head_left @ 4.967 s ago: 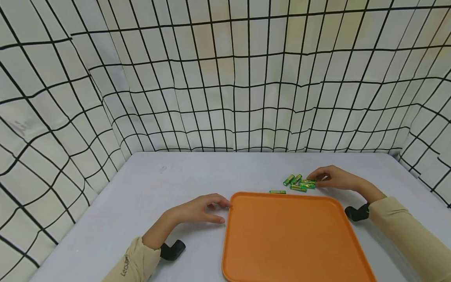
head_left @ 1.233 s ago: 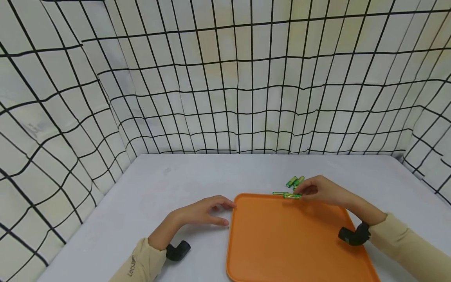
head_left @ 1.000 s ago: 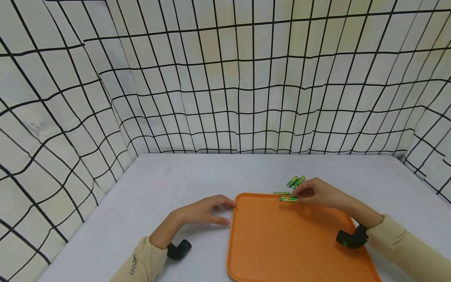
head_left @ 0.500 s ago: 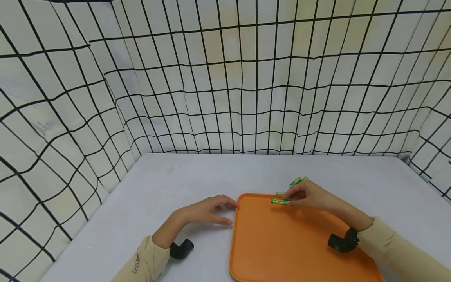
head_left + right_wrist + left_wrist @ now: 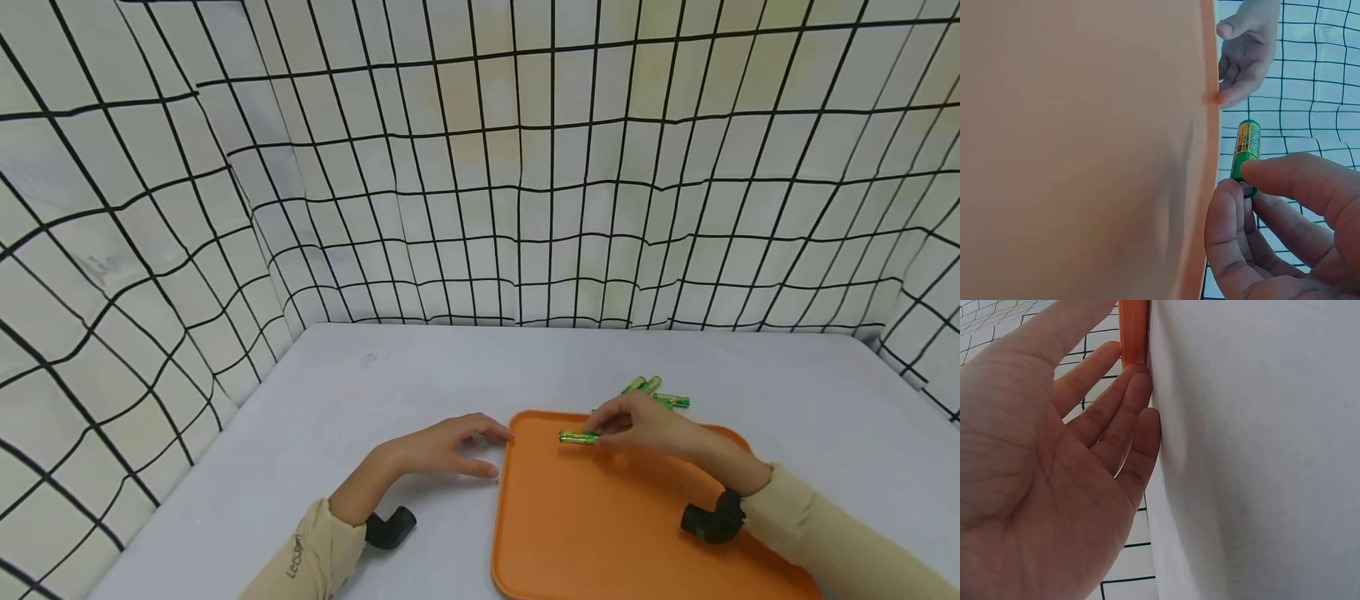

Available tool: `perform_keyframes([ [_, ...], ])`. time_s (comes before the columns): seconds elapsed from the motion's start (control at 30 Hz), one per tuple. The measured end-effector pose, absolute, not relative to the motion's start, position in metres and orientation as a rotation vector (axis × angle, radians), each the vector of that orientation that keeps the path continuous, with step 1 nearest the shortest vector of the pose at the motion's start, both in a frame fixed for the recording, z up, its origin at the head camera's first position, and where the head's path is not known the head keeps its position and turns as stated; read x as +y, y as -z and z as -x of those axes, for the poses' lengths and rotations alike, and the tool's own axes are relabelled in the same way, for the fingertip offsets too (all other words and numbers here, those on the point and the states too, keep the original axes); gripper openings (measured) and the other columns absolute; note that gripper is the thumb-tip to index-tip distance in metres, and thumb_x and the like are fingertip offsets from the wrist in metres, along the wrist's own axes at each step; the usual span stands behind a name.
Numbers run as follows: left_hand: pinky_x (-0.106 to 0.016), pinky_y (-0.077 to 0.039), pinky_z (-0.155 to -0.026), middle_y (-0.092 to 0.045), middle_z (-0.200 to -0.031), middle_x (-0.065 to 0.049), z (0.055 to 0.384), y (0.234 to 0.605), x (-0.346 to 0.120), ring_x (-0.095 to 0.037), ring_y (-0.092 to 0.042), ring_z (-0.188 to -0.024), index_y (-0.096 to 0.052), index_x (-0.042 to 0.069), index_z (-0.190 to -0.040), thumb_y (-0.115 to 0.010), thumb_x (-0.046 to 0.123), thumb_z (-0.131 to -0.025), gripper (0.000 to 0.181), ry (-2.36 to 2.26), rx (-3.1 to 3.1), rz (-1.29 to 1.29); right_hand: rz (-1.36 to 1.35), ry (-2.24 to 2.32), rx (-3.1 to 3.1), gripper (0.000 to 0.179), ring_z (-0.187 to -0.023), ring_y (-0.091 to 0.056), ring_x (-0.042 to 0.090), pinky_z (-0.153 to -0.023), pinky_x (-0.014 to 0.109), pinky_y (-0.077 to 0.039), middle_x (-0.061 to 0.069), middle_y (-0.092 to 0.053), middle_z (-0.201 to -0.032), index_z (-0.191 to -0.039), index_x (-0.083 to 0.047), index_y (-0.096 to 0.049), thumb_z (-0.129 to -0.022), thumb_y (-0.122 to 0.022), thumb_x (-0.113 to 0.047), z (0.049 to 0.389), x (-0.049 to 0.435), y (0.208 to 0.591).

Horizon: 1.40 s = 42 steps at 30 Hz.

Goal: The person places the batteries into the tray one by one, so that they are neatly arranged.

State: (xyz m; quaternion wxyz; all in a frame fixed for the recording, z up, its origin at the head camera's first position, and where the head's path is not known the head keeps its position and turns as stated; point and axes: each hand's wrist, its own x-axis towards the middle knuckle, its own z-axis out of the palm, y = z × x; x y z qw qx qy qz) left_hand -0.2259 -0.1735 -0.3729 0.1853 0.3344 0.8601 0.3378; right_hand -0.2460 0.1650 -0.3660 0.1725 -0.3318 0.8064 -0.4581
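Over the far left part of an orange tray (image 5: 585, 517), my right hand (image 5: 637, 425) pinches a green battery (image 5: 577, 437) by one end between thumb and fingers. The right wrist view shows the battery (image 5: 1247, 147) lying along the fingertips, with its yellow and green label showing. My left hand (image 5: 442, 447) rests at the tray's left side, fingers relaxed and spread from the thumb. In the left wrist view, its fingertips are right at the tray's orange rim (image 5: 1134, 331). Behind the right hand lie several more green batteries (image 5: 671, 401), partly hidden by it.
The tray lies on a white table (image 5: 420, 367). White walls with a black grid (image 5: 551, 208) enclose the table at the back and sides. Black wrist cameras, left (image 5: 392, 528) and right (image 5: 714, 518), hang below the sleeves.
My right hand has picked a battery from the group behind the tray and carried it left and nearer, over the tray. The left hand stays at the tray's edge; the view has shifted slightly.
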Motion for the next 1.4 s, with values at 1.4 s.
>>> perform_keyframes([
  [1.4, -0.034, -0.040, -0.102, -0.055, -0.131, 0.008, 0.226, 0.375, -0.174, -0.013, -0.049, -0.120, -0.055, 0.021, -0.136, -0.071, 0.030, -0.090, 0.049, -0.946, 2.425, -0.926, 0.909, 1.322, 2.326, 0.017, -0.079, -0.065, 0.012, -0.068, 0.021, -0.053, 0.011, -0.072, -0.093, -0.100, 0.006, -0.071, -0.085, -0.073, 0.000, 0.237, 0.098, 0.382],
])
